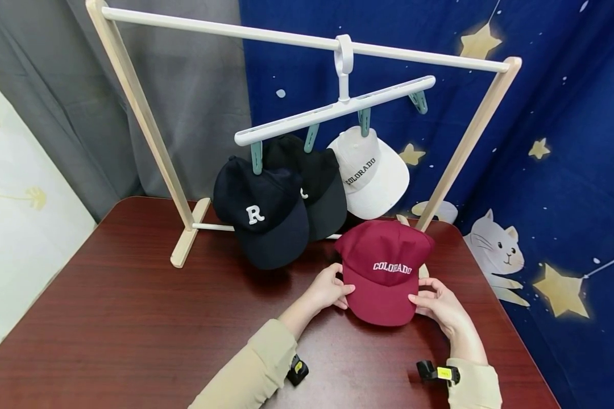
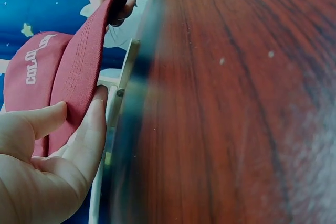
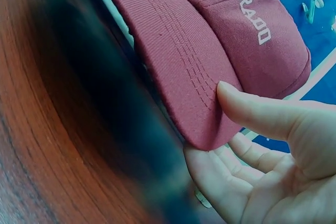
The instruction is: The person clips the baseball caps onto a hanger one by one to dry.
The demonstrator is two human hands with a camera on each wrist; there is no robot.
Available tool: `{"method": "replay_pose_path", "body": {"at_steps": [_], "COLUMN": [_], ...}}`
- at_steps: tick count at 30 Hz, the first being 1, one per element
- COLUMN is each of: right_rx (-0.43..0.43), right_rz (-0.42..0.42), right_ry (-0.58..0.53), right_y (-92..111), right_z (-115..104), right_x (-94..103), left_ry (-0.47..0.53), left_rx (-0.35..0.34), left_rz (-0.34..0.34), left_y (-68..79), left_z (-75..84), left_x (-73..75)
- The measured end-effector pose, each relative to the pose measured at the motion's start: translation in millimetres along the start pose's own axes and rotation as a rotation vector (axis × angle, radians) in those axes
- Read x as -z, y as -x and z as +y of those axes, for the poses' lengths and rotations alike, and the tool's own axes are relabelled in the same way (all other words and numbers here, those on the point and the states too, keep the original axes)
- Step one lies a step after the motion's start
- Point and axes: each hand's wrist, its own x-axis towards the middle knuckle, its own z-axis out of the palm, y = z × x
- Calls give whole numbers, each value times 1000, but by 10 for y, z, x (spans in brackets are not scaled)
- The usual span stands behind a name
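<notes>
A dark red baseball cap (image 1: 384, 301) with white COLORADO lettering is held up over the table by both hands, its brim toward me. My left hand (image 1: 328, 289) pinches the left edge of the brim, thumb on top and fingers underneath, as the left wrist view shows. On the other side my right hand (image 1: 440, 307) pinches the brim's right edge the same way. Behind it, a white cap (image 1: 384, 182), a black cap (image 1: 332, 199) and a navy cap (image 1: 271, 227) with a white R hang from a white clip hanger (image 1: 297, 119).
The hanger hooks over the top bar (image 1: 286, 37) of a wooden rack standing on the dark red-brown table (image 1: 133, 329). A green clip (image 1: 418, 102) at the hanger's right end holds nothing. A blue star-patterned curtain (image 1: 568, 142) and a grey curtain (image 1: 194, 85) hang behind.
</notes>
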Motion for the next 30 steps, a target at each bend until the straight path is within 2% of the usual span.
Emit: {"method": "replay_pose_path", "body": {"at_steps": [8, 26, 30], "right_rx": [26, 117, 148], "right_rz": [33, 22, 18], "right_ry": [2, -76, -104], "right_y": [29, 61, 62], "right_z": [-65, -121, -131], "right_x": [-30, -47, -53], "left_ry": [-14, -11, -18], "left_rx": [-26, -97, -110], "left_rz": [-7, -29, -37], "left_y": [10, 32, 152], "left_z": [59, 180, 368], "left_x": [22, 57, 54]}}
